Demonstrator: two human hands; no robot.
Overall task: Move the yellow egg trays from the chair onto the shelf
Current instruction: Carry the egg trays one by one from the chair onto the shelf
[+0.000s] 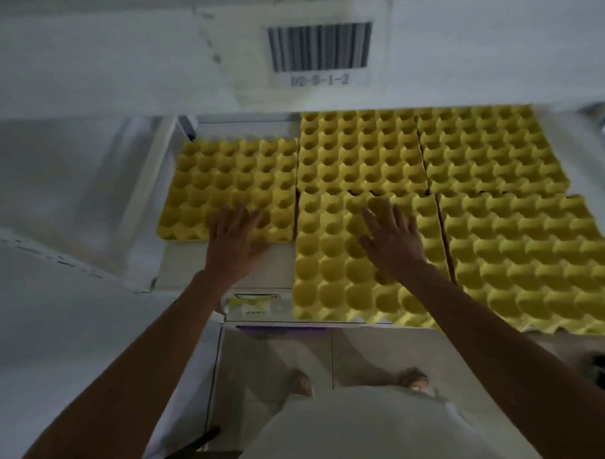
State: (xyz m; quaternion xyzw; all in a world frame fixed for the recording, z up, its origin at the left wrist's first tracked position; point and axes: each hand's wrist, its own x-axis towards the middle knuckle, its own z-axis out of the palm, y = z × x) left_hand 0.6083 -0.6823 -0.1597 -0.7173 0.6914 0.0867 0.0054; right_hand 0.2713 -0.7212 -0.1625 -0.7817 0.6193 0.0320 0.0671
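Note:
Several yellow egg trays lie flat on the white shelf (258, 275). One tray (224, 177) sits at the left, set further back. A taller stack (333, 262) fills the front middle, with more trays behind it (360, 148) and to the right (535, 255). My left hand (231, 242) is flat with fingers spread, its fingertips on the near edge of the left tray. My right hand (392, 236) is flat and open on top of the middle front stack. Neither hand grips anything. The chair is not recognisable in view.
A white beam (117, 64) with a barcode label (318, 48) crosses above the shelf opening. A white upright (149, 200) bounds the shelf on the left. A small label (252, 305) sits at the shelf's front edge. Below are the tiled floor and my feet (412, 380).

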